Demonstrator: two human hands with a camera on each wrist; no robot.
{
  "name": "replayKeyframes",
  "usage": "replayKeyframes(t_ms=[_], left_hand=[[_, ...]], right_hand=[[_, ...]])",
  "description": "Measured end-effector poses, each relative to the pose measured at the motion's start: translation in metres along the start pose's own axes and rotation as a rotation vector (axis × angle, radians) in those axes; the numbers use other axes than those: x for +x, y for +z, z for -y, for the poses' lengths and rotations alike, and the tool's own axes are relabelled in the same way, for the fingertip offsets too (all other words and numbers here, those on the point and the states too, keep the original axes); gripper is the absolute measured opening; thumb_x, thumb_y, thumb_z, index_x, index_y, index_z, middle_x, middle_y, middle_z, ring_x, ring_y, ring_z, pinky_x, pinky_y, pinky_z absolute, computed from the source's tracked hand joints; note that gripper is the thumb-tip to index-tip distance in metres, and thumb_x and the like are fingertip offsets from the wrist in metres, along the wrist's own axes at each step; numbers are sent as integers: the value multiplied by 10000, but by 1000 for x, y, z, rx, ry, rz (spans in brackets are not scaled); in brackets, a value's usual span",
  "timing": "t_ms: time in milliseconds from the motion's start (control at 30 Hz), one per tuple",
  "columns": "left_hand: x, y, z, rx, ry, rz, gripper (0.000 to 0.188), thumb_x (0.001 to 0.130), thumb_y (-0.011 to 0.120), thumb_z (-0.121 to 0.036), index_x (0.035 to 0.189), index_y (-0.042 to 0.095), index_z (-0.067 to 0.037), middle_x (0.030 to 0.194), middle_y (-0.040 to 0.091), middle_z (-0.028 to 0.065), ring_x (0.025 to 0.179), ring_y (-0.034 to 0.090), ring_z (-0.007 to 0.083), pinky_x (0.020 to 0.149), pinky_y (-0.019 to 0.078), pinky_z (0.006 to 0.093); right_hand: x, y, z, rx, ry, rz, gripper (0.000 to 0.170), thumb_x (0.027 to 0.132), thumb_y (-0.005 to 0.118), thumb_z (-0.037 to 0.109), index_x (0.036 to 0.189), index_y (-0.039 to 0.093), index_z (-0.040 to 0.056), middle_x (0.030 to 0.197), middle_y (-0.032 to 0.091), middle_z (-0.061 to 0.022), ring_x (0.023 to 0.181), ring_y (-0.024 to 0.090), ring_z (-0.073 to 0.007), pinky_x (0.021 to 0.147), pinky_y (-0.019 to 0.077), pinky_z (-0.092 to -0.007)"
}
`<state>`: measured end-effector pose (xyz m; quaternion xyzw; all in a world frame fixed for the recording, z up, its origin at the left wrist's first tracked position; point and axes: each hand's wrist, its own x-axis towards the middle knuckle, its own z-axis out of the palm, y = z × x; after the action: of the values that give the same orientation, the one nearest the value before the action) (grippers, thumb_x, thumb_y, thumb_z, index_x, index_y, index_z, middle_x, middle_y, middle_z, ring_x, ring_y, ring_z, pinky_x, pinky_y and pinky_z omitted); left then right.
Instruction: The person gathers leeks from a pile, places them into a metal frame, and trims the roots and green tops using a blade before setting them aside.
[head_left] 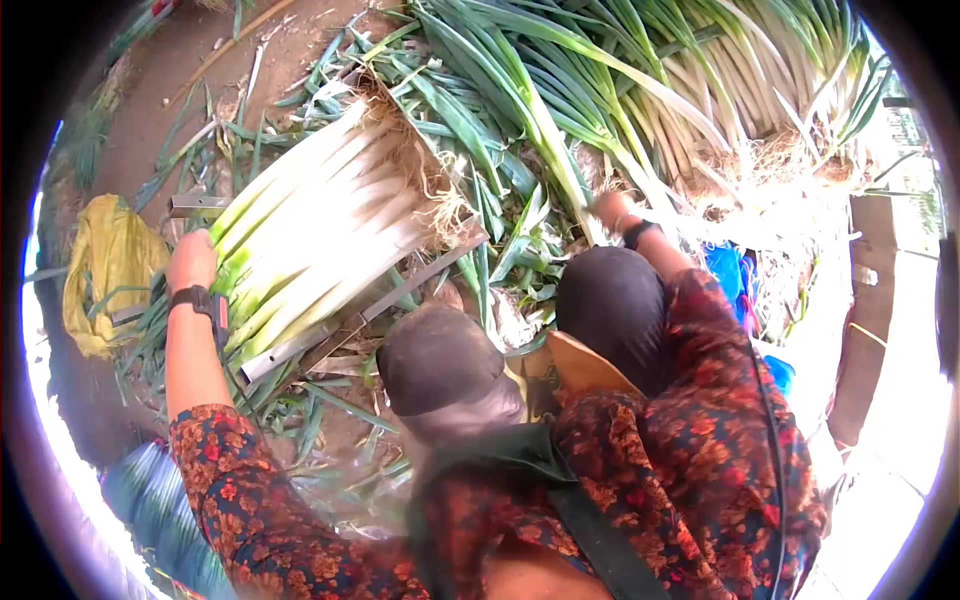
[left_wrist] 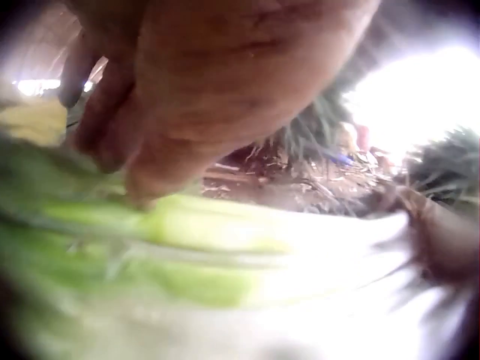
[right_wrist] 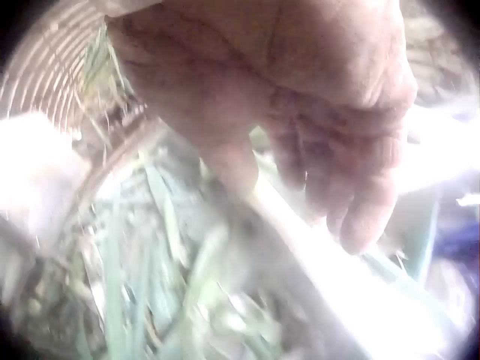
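A row of green onions (head_left: 320, 220), white shanks and green leaves side by side, lies in a metal frame (head_left: 270, 365), roots against its right end. My left hand (head_left: 192, 262) is at the leafy end; in the left wrist view its fingertips press down on a green stalk (left_wrist: 202, 225). The lower fingers are partly hidden behind the leaves. My right hand (head_left: 618, 210) is beside the large pile of green onions (head_left: 690, 90). In the right wrist view it pinches one white green onion shank (right_wrist: 307, 247) between thumb and fingers.
Cut leaves (head_left: 520, 230) litter the ground between the frame and the pile. A yellow sack (head_left: 110, 270) lies at far left, and something blue (head_left: 725, 270) sits right of my right arm. More onion leaves (head_left: 170, 510) lie at lower left.
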<state>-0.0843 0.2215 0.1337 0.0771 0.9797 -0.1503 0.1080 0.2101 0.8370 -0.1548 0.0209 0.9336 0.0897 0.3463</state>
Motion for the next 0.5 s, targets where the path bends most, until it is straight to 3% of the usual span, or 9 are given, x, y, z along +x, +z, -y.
replayKeyframes(t_ms=[67,100,133,233,300,367,400,467,500], left_hand=[[22,-8,-1,35,103,-1,302,838,614,-300,989,646,-39,1002,655,238,976,605,423,840,476,493],[-13,-59,-53,-114,139,-86,356,837,595,-317,956,651,14,992,638,273,950,605,428,837,480,459],[-20,-89,-87,-81,141,-54,349,839,603,-323,979,662,-9,997,639,262,963,603,422,835,474,471],[-38,-136,-180,-283,353,-132,322,848,615,-323,991,680,-42,966,672,196,918,636,365,796,484,432],[-39,-137,-242,-453,509,-114,295,832,637,-302,960,687,-42,898,683,183,842,660,317,737,497,422],[-23,-122,-308,-486,759,10,252,822,646,-270,930,691,-47,837,670,176,793,661,299,707,510,416],[-29,-118,-344,-559,840,25,241,804,664,-256,925,691,-49,817,664,174,790,660,306,702,511,426],[-34,-95,-412,-404,978,-119,228,787,679,-254,957,711,-106,871,664,154,849,655,312,758,527,441],[-33,-77,-445,-412,1017,-128,269,800,662,-252,1046,701,-152,999,659,126,974,636,281,823,529,420]], right_hand=[[-21,27,22,376,201,-137,443,802,652,396,1046,673,27,994,675,-196,984,646,-345,849,504,-427],[-33,34,27,621,292,-275,547,771,687,438,1100,644,4,1011,663,-230,1013,631,-366,897,485,-441],[-40,16,15,713,217,-150,671,694,746,455,1148,608,-19,1025,655,-250,1017,630,-366,918,480,-449],[-26,23,0,689,224,-127,502,709,700,324,1080,647,-11,1051,648,-245,1006,631,-361,872,501,-436],[-14,36,-14,1036,285,-175,411,763,633,303,1028,646,-10,872,683,-218,878,669,-345,791,525,-413],[-37,10,-25,1068,469,-326,382,784,611,308,980,656,-16,798,683,-188,785,677,-314,733,528,-407],[-53,2,-33,1158,385,-402,382,788,618,330,947,666,-14,767,670,-161,715,651,-279,687,508,-404],[-110,-41,-34,1267,326,-491,371,806,653,343,935,669,-4,710,642,-105,641,588,-195,616,472,-358],[-135,-57,-41,1166,284,-391,421,815,627,391,1002,668,16,767,661,-142,743,626,-259,697,496,-375]])
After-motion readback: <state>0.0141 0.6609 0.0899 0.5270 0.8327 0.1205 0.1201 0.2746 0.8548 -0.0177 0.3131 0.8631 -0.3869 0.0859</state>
